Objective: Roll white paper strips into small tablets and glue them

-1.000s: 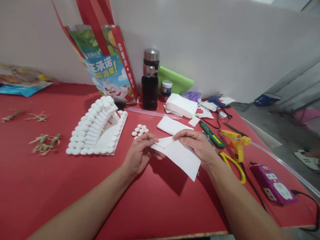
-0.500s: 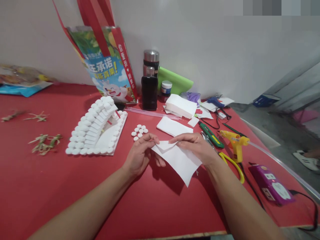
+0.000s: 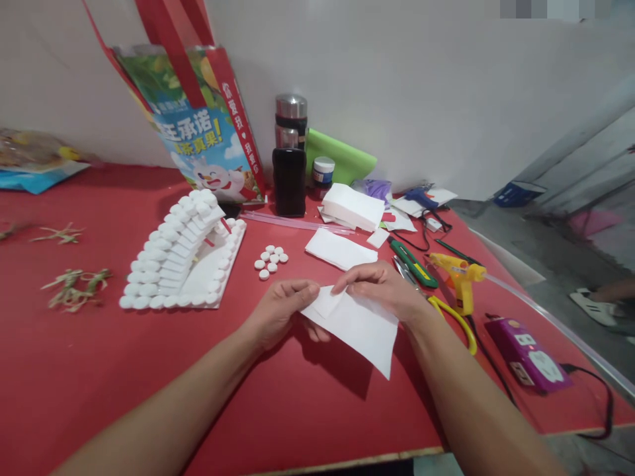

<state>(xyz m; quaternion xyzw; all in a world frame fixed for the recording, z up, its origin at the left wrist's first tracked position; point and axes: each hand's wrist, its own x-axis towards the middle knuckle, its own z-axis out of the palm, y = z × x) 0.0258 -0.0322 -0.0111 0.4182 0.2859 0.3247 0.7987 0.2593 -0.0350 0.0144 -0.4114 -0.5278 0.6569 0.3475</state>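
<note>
White sheet (image 3: 367, 337) held between our left hand (image 3: 286, 307) and right hand (image 3: 380, 291), above the red worktop (image 3: 297, 413).
We pinch its left edge with the left hand, thumb on top, and grip its upper edge with the right; a small white piece (image 3: 328, 304) (a folded flap or a separate scrap, we cannot tell) lies over the corner between them. Just beyond the left hand we see white discs (image 3: 272, 258), and farther to its left a white stepped model (image 3: 181, 254). Beyond the right hand lies a green utility knife (image 3: 414, 263), with a yellow glue gun (image 3: 461, 281) to that hand's right.
</note>
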